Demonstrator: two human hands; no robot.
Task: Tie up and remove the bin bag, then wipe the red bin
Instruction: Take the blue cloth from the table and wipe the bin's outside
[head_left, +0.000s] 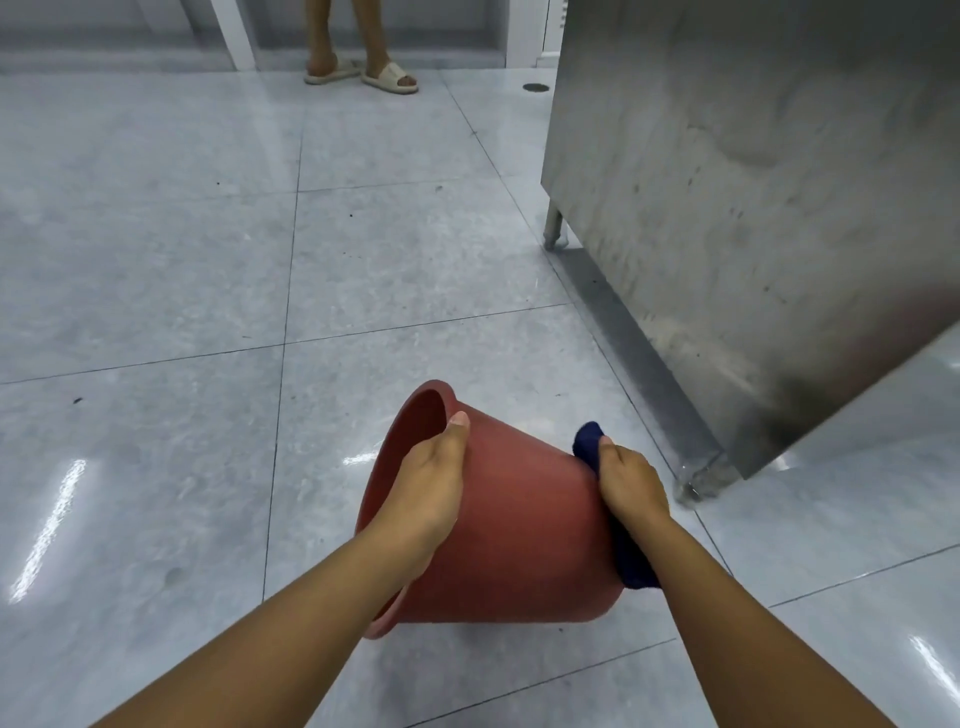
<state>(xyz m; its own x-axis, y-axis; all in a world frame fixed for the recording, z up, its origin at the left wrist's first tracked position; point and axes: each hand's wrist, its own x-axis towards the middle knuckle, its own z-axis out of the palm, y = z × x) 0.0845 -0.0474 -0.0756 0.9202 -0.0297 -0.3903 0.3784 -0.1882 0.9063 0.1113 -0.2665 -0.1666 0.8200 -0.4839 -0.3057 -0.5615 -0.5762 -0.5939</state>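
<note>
Both bare forearms reach forward, drawing closer toward the hands. The left hand (431, 483) grips the red bin (519, 525) at its rim, thumb straight along the outer wall, fingers hidden. Just right of it, the right hand (631, 480) curls round a dark blue cloth (588, 440), pressing it to the bin.

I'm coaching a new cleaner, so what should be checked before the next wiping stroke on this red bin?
1. Bag out of the red plastic bin: ok, none shows at its rim.
2. Grip of the left hand: ok, it holds the wall near the rim.
3. Contact of the dark blue cloth: ok, the right hand presses it against the bin's base end.
4. Bin steadied on the grey tiled floor: cannot tell.
5. Clearance from the stainless steel cabinet: ok, they are apart.
</note>
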